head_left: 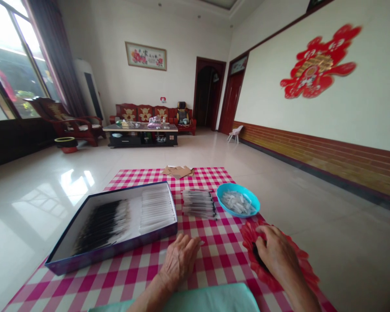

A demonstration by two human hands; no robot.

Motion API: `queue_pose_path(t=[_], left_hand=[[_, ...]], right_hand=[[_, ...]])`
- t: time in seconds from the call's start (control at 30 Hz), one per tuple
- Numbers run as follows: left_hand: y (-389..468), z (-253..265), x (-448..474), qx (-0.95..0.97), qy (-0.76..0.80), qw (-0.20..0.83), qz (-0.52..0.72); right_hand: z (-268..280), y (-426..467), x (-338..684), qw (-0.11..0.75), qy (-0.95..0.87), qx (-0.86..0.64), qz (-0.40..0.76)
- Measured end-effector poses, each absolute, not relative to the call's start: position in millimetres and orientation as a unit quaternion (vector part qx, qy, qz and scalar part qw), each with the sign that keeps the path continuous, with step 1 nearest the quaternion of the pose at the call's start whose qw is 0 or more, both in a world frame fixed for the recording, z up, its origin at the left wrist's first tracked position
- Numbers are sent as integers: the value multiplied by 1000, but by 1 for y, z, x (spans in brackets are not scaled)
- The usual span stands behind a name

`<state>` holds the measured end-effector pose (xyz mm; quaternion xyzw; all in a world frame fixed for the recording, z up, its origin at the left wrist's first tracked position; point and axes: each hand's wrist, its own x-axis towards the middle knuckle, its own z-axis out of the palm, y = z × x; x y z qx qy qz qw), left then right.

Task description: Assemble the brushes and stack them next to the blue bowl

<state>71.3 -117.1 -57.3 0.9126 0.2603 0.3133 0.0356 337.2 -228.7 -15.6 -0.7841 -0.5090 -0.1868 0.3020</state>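
Note:
My left hand (181, 258) rests low over the checked tablecloth, fingers curled and pressed together. A small pale tip pokes out at its fingertips; the rest of what it holds is hidden. My right hand (277, 251) reaches over a red petal-edged dish (300, 255), its fingers bent down towards the dark middle. Whatever they pinch cannot be seen. Behind my hands lies a bundle of slim pen-like sticks (199, 203), clear with dark ends. A blue bowl (255, 209) of small clear plastic pieces (237, 202) stands just beyond the red dish.
On the left, a dark-blue shallow box (117, 251) holds black sticks (99, 225) and a row of whitish tubes (157, 208). Cardboard pieces (179, 171) lie at the table's far edge. A folded mint-green cloth (214, 299) is nearest me. A low table (139, 128) stands across the room.

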Motion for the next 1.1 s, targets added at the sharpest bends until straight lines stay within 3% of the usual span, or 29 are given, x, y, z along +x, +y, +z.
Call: queue_pose_path(t=[0.17, 0.37, 0.67, 0.93, 1.1], left_hand=[[-120, -50, 70, 921, 258, 34, 289], [-120, -52, 70, 925, 243, 38, 291], [-121, -52, 71, 925, 196, 82, 313], [-117, -57, 67, 888, 266, 70, 368], [-119, -56, 67, 871, 252, 62, 418]], right_hand=[[-10, -215, 284, 431, -583, -685, -72], [-30, -198, 222, 457, -643, -609, 85], [-38, -199, 222, 477, -622, -613, 97], [-15, -213, 246, 637, -440, -630, 63], [-17, -213, 249, 639, -442, -627, 55]])
